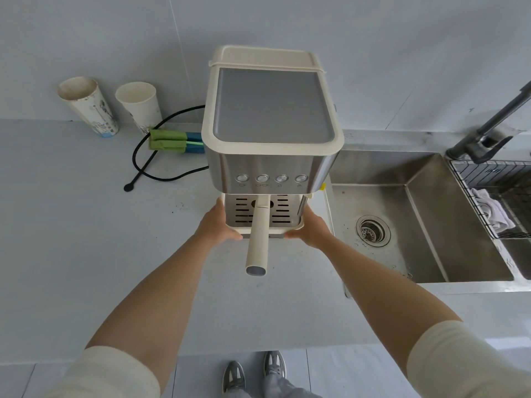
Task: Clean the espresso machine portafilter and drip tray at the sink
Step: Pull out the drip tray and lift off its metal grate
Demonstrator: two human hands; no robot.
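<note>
A cream and steel espresso machine (271, 119) stands on the grey counter, left of the sink. Its portafilter (258, 239) sits locked in the machine, the cream handle pointing toward me. Below it lies the drip tray (238, 216) with a slotted metal grate. My left hand (218, 222) grips the tray's left front corner, thumb on the front edge. At the right front corner my right hand (311, 226) grips the tray the same way.
The steel sink (416, 219) with a drain lies to the right, a dark faucet (488, 127) above it. A wire rack (500, 179) holding a cloth hangs over the sink. Two paper cups (86, 106), green and blue brushes (172, 140) and a black cord (149, 168) lie left of the machine.
</note>
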